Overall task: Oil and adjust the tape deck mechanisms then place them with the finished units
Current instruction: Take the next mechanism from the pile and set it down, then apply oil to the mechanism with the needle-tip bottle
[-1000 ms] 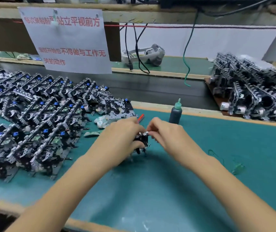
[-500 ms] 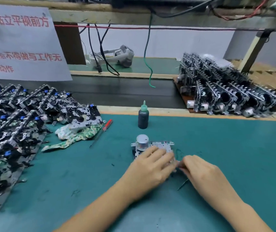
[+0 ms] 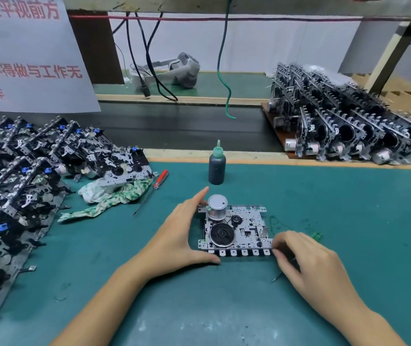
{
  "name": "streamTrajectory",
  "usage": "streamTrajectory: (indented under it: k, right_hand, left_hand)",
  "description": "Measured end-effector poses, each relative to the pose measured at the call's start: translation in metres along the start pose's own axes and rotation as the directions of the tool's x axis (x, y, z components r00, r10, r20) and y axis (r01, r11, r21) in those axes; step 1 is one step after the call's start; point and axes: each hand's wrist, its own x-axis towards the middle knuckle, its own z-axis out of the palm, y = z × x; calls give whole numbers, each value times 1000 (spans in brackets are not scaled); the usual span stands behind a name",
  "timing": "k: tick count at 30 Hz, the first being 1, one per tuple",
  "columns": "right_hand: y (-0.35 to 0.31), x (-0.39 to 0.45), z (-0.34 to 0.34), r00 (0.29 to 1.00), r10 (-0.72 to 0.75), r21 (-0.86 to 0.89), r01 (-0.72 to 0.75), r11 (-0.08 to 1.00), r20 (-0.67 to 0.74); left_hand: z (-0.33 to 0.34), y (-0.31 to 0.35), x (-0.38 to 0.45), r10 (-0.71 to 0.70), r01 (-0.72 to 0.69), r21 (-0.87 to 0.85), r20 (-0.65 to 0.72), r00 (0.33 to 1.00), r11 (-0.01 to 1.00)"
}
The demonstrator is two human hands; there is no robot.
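Observation:
One tape deck mechanism lies flat on the green mat, its silver motor and black flywheel facing up. My left hand brackets its left edge, index finger at the far corner by the motor, thumb along the near corner. My right hand is curled at the mechanism's near right corner and holds a thin metal tool, whose tip pokes out below the fingers. A dark oil bottle with a green nozzle stands just behind. Rows of upright mechanisms stand on a board at the far right.
A large pile of mechanisms fills the mat's left side. Beside it lie a crumpled rag and a red-handled screwdriver. A dark belt runs behind the mat. A green cable hangs down, and a headset sits behind.
The mechanism went from being held up between both hands to lying flat on the mat. My left hand slid off its top to its left edge.

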Motion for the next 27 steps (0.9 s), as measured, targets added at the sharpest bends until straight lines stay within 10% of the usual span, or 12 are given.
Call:
streamTrajectory:
  k: [27]
  right_hand:
    - [5,11,-2,984,130,306,-162,938,121]
  left_hand:
    - [4,5,-4,56,-58,-37,-51,997,998]
